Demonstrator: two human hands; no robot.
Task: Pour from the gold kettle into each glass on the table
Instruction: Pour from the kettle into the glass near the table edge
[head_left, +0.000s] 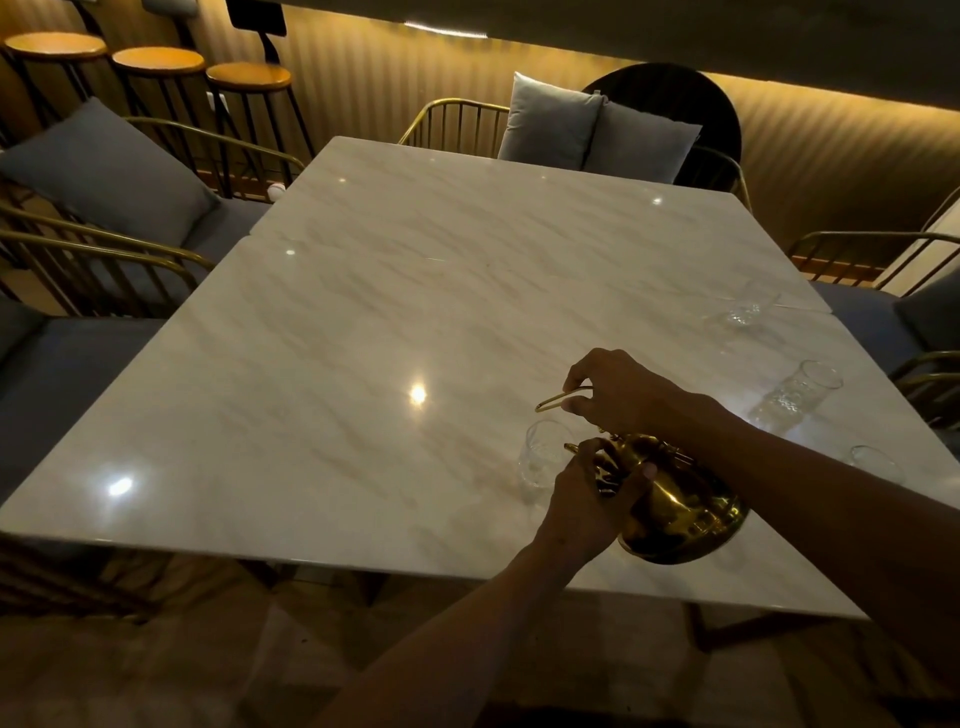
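Note:
The gold kettle (680, 512) is tipped to the left above the marble table (395, 322), its spout over a short clear glass (543, 457). My right hand (618, 392) grips the kettle's thin gold handle from above. My left hand (592, 493) presses on the kettle's lid and front. A tall clear glass (797, 392) stands to the right. Another glass (875, 462) shows behind my right forearm, and a further glass (748, 306) stands near the right edge. No stream of liquid is visible.
Gold-framed chairs with grey cushions (104, 171) surround the table, two pillows (597, 127) at the far side. Three round wooden stools (156, 62) stand at the back left. The table's near edge (363, 564) runs just in front of me.

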